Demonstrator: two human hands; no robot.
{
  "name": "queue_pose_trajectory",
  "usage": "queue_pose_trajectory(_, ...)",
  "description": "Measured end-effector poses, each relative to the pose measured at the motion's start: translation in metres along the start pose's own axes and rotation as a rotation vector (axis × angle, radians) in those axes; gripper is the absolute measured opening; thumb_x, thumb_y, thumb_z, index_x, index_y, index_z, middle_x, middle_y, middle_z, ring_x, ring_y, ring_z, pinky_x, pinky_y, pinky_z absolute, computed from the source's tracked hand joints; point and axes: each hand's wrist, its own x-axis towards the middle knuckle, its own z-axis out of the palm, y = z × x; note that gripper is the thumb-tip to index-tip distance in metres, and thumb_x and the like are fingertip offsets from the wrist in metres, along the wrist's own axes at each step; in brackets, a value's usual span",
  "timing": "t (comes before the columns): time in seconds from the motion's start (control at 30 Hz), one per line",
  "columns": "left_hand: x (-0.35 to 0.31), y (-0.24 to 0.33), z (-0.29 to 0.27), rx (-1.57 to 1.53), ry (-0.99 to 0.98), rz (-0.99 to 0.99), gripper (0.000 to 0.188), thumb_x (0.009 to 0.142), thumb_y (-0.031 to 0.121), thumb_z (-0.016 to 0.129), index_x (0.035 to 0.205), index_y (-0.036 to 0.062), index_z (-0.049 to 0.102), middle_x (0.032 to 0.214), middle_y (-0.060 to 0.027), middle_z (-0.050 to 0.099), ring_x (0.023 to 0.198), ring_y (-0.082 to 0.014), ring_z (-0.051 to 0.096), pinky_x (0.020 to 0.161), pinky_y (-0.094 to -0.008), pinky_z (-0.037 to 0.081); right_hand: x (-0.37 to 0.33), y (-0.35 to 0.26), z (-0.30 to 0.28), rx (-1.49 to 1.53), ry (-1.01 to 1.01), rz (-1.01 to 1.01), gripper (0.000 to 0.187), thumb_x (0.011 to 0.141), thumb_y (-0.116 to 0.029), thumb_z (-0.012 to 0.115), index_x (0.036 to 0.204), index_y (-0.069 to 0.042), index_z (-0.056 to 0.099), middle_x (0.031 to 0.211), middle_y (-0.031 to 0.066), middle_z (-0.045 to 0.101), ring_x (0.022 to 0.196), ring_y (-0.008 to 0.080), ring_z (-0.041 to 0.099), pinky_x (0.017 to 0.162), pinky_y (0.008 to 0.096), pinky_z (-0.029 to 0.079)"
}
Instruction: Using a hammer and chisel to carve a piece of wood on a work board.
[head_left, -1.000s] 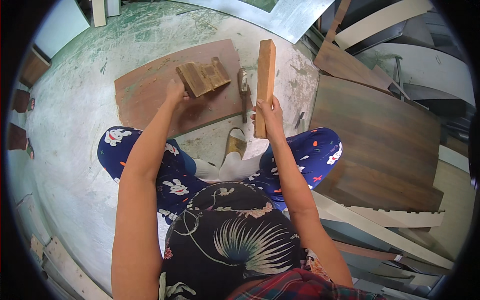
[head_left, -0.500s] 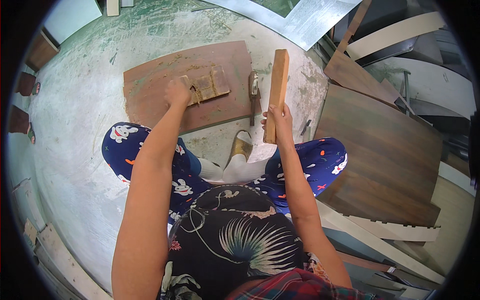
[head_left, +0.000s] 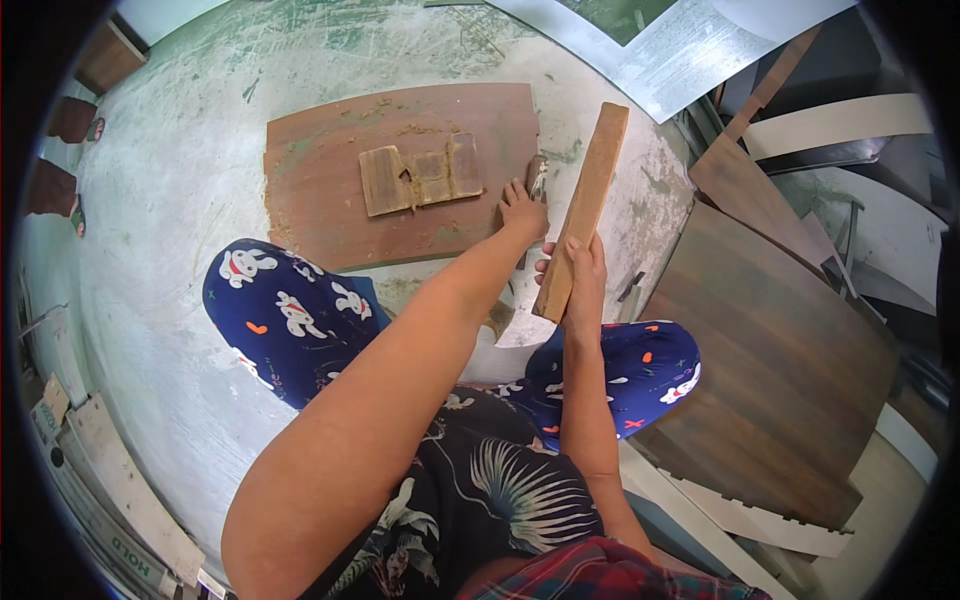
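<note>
My right hand (head_left: 585, 275) is wrapped round the lower part of a long squared wooden bar (head_left: 592, 190), which tilts up and to the right. My left hand (head_left: 522, 213) is stretched across to the right edge of the brown board, fingers apart. It lies over a worn tool that looks like a chisel (head_left: 538, 175), hiding much of its lower part; a firm grip does not show. On the brown board (head_left: 320, 130) rests a small wooden piece (head_left: 380, 180) with a dark notch and grooves cut across it, and wood shavings lie around it.
My bent legs (head_left: 290, 310) are on either side of the near floor. A large brown panel (head_left: 770, 350) lies at the right, with stacked offcuts beyond. A pale sheet (head_left: 660, 60) lies at the far right. Another person's feet (head_left: 75, 215) stand at the left.
My left hand has moved right, from the notched wooden piece to the chisel-like tool. The wooden bar in my right hand has tilted further to the right. The view has shifted slightly.
</note>
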Motion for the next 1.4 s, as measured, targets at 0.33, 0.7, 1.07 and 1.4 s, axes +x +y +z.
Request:
queue_pose_trajectory(0.33,-0.016,-0.048,0.004,0.206,0.311,0.247,0.019,0.086,0.004,0.053,0.093,0.0029,0.071,0.108,-0.0172,0.06,0.093,-0.0366,0.064,0.082,-0.0471,0.051,0.002,-0.004,0.001,0.102,0.0,-0.032,0.037,0.094,-0.027,0.053,0.123,-0.004,0.045,0.091,0.0123,0.061,0.067,0.0168,0.063,0.056,0.0283,0.054)
queue_pose_trajectory(0.7,-0.067,-0.065,-0.156,-0.522,0.391,0.35,0.056,0.073,0.004,0.066,0.123,0.0022,0.043,0.107,-0.0239,0.059,0.094,-0.0373,0.062,0.084,-0.0417,0.05,-0.013,-0.017,0.003,0.155,-0.008,-0.14,0.034,0.093,-0.022,0.054,0.12,-0.003,0.047,0.089,0.0117,0.061,0.066,0.0168,0.063,0.055,0.0283,0.053)
queue_pose_trajectory(1.07,-0.104,-0.156,-0.236,-0.391,0.597,0.112,0.041,0.075,0.019,0.078,0.11,0.0025,0.063,0.098,-0.0106,0.07,0.092,-0.0201,0.067,0.083,-0.0357,0.052,-0.021,-0.009,0.032,0.062,-0.115,-0.181,0.04,0.089,-0.024,0.062,0.12,-0.004,0.047,0.086,0.0114,0.061,0.062,0.0172,0.063,0.053,0.0287,0.052)
queue_pose_trajectory(1.4,-0.105,-0.126,-0.217,-0.691,0.66,0.244,0.043,0.072,0.011,0.079,0.108,0.0004,0.059,0.094,-0.0125,0.068,0.086,-0.0217,0.066,0.079,-0.0348,0.052,-0.016,0.006,0.049,-0.21,-0.221,-0.395,0.055,0.087,-0.026,0.066,0.131,-0.002,0.045,0.089,0.0092,0.06,0.065,0.0148,0.062,0.056,0.027,0.053)
